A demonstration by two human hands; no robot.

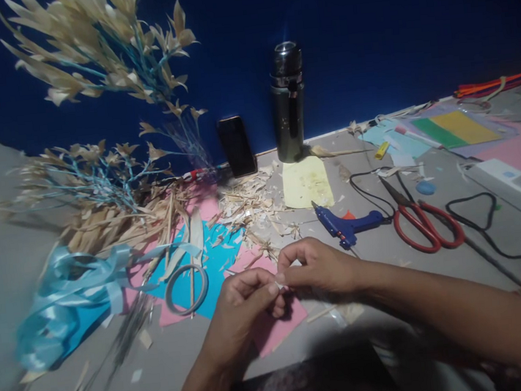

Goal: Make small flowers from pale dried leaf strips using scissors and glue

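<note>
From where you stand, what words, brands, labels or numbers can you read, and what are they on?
None that I can read.
Flask: pale specks, too small and blurred to read.
Glue gun: any marking is too small or blurred.
Phone: dark screen, no readable text.

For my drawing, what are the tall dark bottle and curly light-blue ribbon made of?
Tall dark bottle: probably metal, smooth; its silvery cap gleams like steel. Curly light-blue ribbon: glossy, maybe satin; its loops catch light, but plastic is possible.
</note>
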